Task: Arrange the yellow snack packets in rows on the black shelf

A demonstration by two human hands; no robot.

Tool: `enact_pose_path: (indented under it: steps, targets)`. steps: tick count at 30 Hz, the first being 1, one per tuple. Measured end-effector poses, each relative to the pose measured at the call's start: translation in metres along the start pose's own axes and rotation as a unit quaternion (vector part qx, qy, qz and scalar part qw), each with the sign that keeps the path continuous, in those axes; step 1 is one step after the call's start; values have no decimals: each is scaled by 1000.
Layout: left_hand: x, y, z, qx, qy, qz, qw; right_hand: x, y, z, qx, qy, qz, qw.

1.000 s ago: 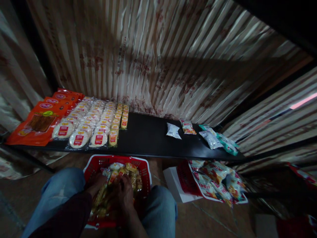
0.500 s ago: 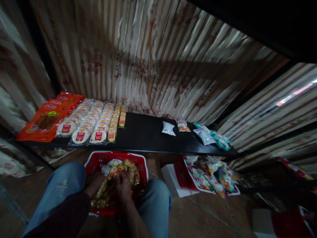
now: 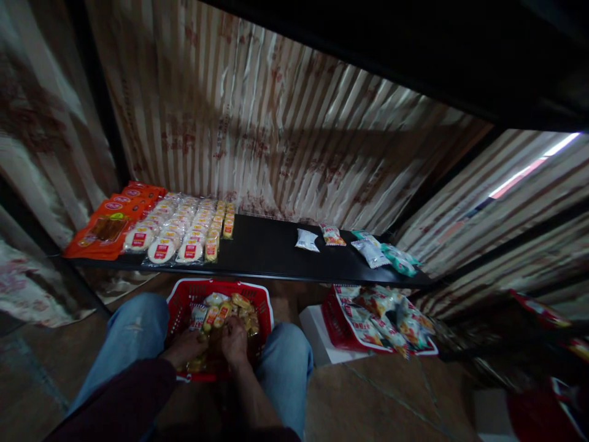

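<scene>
Left hand point(image 3: 186, 348) has shifted toward the right one, baring more of the white bag point(image 3: 197, 314); both now sit over yellow packets point(image 3: 240, 301) in the red basket point(image 3: 270, 310). Right hand point(image 3: 234, 341) curled; dark, can't tell if either pinches anything. Far-right box point(image 3: 493, 408) cut off.

Yellow packets point(image 3: 223, 313) in red basket point(image 3: 262, 302)

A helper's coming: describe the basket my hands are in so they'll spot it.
Find the black shelf. Below its edge, between denim knees, sits a red basket. Your left hand and right hand are in it among mostly yellow packets; the basket to its right holds larger, whitish bags.
</scene>
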State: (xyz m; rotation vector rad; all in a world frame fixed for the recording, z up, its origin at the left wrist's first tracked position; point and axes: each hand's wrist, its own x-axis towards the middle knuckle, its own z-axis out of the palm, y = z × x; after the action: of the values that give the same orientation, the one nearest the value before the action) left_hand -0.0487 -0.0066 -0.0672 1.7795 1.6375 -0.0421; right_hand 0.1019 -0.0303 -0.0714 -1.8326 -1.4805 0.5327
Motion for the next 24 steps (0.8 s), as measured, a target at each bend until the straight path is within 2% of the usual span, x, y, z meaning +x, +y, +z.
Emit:
enact_pose_path:
  steps: [5, 11, 14, 19, 24]
  targets:
    - [1, 3, -2, -54, -39, 10, 998, -4, 2, 3, 13, 12, -15, 1000]
    - [-7, 19, -10, -48, 12, 34, 998, 0, 6, 9, 26, 29, -4, 999]
    - [-12, 28, -13, -36, 31, 22, 999, 4, 8, 9, 39, 42, 23, 998]
    - [-21, 44, -17, 70, 48, 18, 996, 7, 10, 10, 63, 56, 58, 995]
    - [-34, 63, -26, 165, 89, 79, 979, 8, 10, 8, 89, 70, 80, 990]
